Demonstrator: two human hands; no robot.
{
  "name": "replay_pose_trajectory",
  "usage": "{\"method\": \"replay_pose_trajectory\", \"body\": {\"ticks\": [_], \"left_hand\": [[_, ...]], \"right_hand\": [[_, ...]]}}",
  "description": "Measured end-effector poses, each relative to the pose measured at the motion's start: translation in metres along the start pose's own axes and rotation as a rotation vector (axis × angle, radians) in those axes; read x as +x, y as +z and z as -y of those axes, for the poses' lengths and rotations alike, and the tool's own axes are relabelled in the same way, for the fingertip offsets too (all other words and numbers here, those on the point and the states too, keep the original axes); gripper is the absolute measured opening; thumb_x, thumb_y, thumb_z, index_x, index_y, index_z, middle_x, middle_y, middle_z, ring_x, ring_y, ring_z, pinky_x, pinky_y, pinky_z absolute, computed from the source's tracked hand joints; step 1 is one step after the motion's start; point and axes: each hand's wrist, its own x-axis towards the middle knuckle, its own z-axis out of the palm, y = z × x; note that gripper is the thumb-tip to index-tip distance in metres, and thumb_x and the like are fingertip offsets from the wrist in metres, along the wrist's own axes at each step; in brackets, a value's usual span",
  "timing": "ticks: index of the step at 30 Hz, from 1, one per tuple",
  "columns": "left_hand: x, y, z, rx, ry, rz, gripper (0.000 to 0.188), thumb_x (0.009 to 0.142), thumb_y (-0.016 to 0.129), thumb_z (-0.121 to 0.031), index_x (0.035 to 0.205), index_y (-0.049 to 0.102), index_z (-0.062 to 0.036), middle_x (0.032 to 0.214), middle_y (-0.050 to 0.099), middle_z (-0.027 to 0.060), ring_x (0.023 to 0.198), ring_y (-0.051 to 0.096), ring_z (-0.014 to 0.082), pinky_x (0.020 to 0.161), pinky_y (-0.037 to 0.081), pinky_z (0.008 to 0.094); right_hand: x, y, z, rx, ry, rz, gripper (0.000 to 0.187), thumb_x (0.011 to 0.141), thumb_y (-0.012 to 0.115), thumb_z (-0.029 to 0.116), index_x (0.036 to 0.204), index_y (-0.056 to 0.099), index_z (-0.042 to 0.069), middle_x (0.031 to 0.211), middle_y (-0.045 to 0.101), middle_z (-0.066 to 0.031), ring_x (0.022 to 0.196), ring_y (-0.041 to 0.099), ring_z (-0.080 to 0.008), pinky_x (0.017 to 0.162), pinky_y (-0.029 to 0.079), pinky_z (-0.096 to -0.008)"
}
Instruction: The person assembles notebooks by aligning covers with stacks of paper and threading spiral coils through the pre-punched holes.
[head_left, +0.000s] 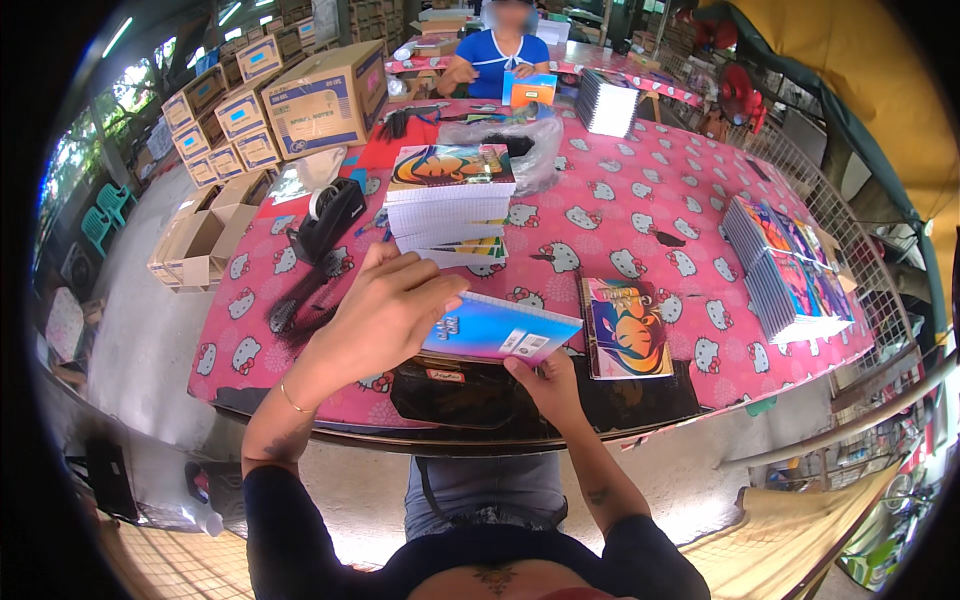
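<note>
Spread across the middle: long table under a pink plastic cloth with white cat faces (pixel 640 200), tall pile of spiral notebooks with colourful covers (pixel 448 205) at twelve o'clock of the hands, black tape dispenser (pixel 330 215) at ten. Held at the near edge: thin blue-and-violet spiral notebook (pixel 500 330), left hand (pixel 385 310) clasped over its left end, right hand (pixel 545 385) pinching the lower edge at six o'clock. Probably light, flexible, glossy and a little slick; best gripped along the bound edge.

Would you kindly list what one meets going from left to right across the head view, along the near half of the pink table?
Open cardboard box → black tape dispenser → left hand → blue notebook held in both hands → single colourful notebook lying flat → row of notebooks at the right edge.
</note>
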Motion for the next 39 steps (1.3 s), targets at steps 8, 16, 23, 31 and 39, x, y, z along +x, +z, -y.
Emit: {"method": "replay_pose_trajectory", "body": {"ticks": [8,16,23,31,39], "left_hand": [[-0.111,0.1,0.001,-0.191,-0.497,-0.489,0.045,0.099,0.06,-0.019,0.141,0.055,-0.0031,0.135,0.062,0.0177,0.131,0.054,0.0241,0.115,0.031,0.0389],[-0.171,0.123,0.094,0.002,-0.662,-0.103,0.055,0.095,0.064,-0.019,0.144,0.049,0.0009,0.144,0.051,0.0219,0.137,0.044,0.0386,0.114,0.038,0.0434],[-0.174,0.119,0.178,0.467,-0.592,-0.233,0.021,0.093,0.064,-0.011,0.112,0.064,-0.0045,0.102,0.063,0.0129,0.089,0.063,0.0331,0.075,0.055,0.0446],[-0.127,0.089,0.092,0.025,-0.645,-0.44,0.024,0.095,0.066,-0.015,0.115,0.067,-0.002,0.09,0.067,0.0134,0.072,0.065,0.0294,0.063,0.052,0.0389],[-0.126,0.065,0.008,-0.382,-0.704,-0.41,0.026,0.093,0.07,-0.008,0.117,0.071,-0.0008,0.083,0.065,0.0108,0.067,0.062,0.0197,0.06,0.048,0.0282]], "right_hand": [[-0.008,0.026,0.003,0.287,0.012,0.009,0.061,0.097,0.066,0.007,0.149,0.036,0.002,0.13,0.058,-0.016,0.124,0.055,-0.0222,0.103,0.046,-0.0363],[-0.004,0.002,-0.009,0.071,0.034,-0.054,0.053,0.09,0.077,0.017,0.136,0.053,0.003,0.116,0.064,-0.0112,0.109,0.06,-0.0186,0.097,0.048,-0.033],[-0.002,-0.008,-0.01,0.165,0.074,-0.01,0.05,0.09,0.079,0.019,0.13,0.056,0.002,0.115,0.064,-0.0096,0.102,0.062,-0.0151,0.09,0.05,-0.0297],[0.008,-0.002,0.062,-0.414,-0.39,-0.207,0.058,0.084,0.082,0.024,0.133,0.059,0.003,0.129,0.056,-0.0159,0.12,0.055,-0.0277,0.104,0.041,-0.041],[0.044,0.081,0.087,-0.699,-0.543,0.2,0.031,0.089,0.072,0.021,0.116,0.068,0.007,0.109,0.068,-0.0111,0.101,0.066,-0.0298,0.087,0.049,-0.0419]]}}
